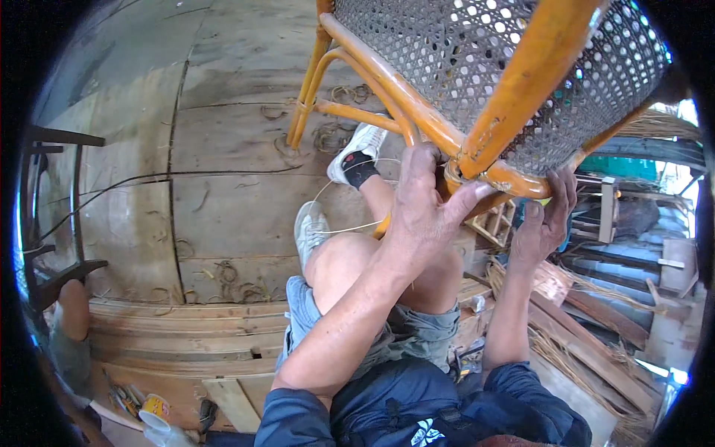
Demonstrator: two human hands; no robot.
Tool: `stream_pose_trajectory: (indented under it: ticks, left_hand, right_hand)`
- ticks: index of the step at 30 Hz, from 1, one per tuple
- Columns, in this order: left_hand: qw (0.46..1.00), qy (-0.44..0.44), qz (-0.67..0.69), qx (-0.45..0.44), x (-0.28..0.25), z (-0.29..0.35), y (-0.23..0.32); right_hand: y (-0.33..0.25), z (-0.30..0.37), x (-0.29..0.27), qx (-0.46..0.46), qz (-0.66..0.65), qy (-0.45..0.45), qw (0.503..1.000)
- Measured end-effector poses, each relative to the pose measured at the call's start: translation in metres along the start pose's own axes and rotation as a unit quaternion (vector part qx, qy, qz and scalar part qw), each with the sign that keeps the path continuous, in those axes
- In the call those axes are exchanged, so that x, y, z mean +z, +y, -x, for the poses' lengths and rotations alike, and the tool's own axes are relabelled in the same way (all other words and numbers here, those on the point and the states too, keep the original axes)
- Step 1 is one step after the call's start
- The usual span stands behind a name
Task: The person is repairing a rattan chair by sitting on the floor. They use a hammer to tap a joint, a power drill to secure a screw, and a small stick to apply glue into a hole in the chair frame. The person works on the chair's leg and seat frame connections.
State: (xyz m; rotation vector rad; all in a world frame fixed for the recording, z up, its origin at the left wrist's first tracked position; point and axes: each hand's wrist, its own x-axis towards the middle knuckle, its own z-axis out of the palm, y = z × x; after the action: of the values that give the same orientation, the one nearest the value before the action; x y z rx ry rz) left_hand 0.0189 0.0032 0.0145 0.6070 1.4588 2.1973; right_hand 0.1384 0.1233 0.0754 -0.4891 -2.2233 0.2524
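Observation:
An orange-brown rattan chair [514,82] with woven cane panels stands tilted over my knees. Its frame joint, where several poles meet, lies between my hands. My left hand [417,197] is closed around the frame at this joint, thumb pressed along the lower rail. Farther right, my right hand [544,220] curls its fingers over the end of that same rail, thumb raised on the near side. A thin pale cane strand [350,229] loops out to the left of my left hand, past my shoes. The far side of the joint is hidden.
Wooden boards [186,328] are stacked along the near left, with a yellow cup [155,406] and tools below. A dark wooden frame [63,276] stands at the left edge, near another person's knee [72,309]. Cane bundles [573,372] and planks lie at right. Cane scraps litter the floor.

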Motion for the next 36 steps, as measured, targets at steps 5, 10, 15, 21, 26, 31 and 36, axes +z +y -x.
stream_pose_trajectory:
  ticks: [5, 10, 15, 21, 26, 31, 36]
  left_hand:
    - [1.000, -0.012, 0.007, -0.027, -0.007, -0.001, 0.010]
    - [0.999, -0.019, -0.006, -0.043, -0.007, -0.005, 0.012]
    - [0.998, -0.031, 0.006, -0.056, -0.012, -0.007, 0.011]
    - [0.998, -0.029, -0.010, -0.047, -0.011, -0.009, 0.011]
    - [0.994, -0.054, 0.065, -0.073, -0.008, -0.007, 0.000]
    - [0.990, -0.050, 0.105, -0.078, -0.009, -0.009, 0.000]
    - [0.985, -0.026, 0.151, -0.084, -0.006, -0.010, 0.012]
  right_hand:
    - [-0.006, -0.001, 0.004, 0.020, -0.022, 0.012, 0.999]
    - [0.000, 0.003, 0.004, 0.023, -0.044, 0.018, 0.999]
    - [-0.003, 0.004, 0.007, 0.028, -0.072, 0.029, 0.997]
    - [-0.001, 0.006, 0.009, 0.032, -0.076, 0.038, 0.996]
    - [-0.004, 0.003, 0.009, 0.024, -0.049, 0.031, 0.998]
    - [-0.011, 0.000, 0.008, 0.011, -0.016, 0.038, 0.999]
    - [-0.007, -0.005, 0.005, -0.016, -0.005, 0.037, 0.999]
